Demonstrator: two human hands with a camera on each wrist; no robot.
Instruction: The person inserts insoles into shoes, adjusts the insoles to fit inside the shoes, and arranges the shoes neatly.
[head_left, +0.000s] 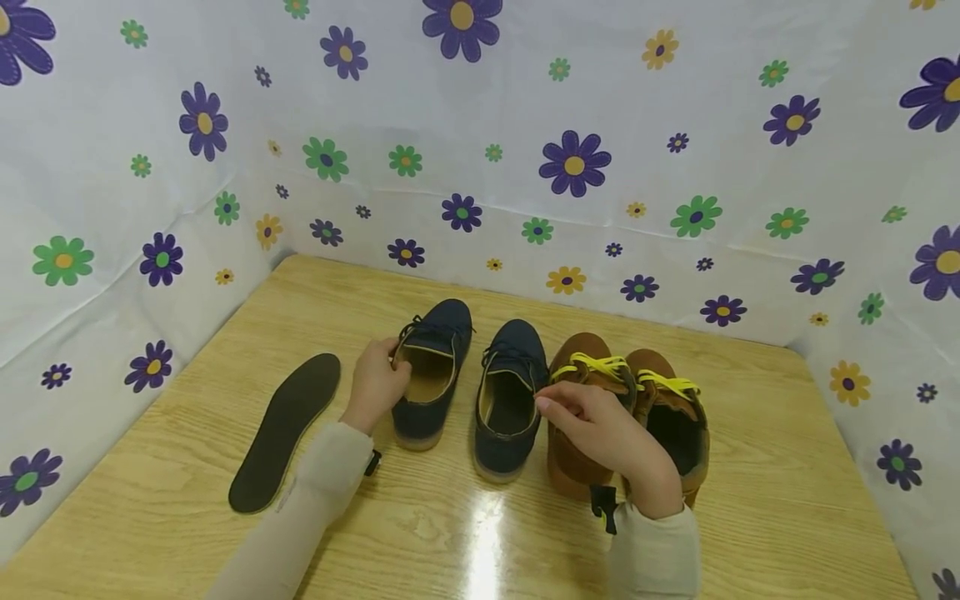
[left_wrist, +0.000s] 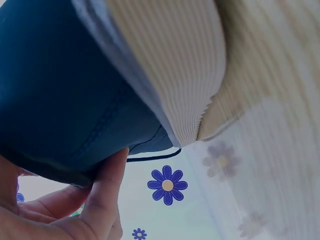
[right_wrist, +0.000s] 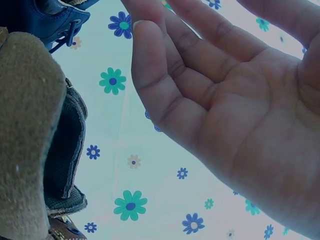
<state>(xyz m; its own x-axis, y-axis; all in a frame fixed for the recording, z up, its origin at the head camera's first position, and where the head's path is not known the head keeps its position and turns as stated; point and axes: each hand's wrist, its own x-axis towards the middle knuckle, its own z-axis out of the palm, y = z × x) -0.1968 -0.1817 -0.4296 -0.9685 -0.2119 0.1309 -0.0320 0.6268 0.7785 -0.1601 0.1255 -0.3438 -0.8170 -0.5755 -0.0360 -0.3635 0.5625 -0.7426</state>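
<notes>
My left hand [head_left: 380,379] grips the left navy lace-up shoe [head_left: 420,431] by the left side of its collar, thumb at the opening. In the left wrist view, fingers [left_wrist: 107,185] press that shoe's dark blue upper [left_wrist: 55,90] above a ribbed pale sole [left_wrist: 175,65]. The second navy shoe [head_left: 501,454] stands to the right. My right hand [head_left: 600,421] hangs over the left brown shoe [head_left: 573,467], its fingertips close to the second navy shoe's collar; whether they touch is unclear. In the right wrist view, the right hand's fingers bend loosely.
A dark insole [head_left: 285,433] lies flat left of the shoes. Another brown shoe [head_left: 678,437] with yellow laces stands at the far right of the row. A flower-print cloth [head_left: 495,108] walls the back and sides of the wooden table [head_left: 405,533].
</notes>
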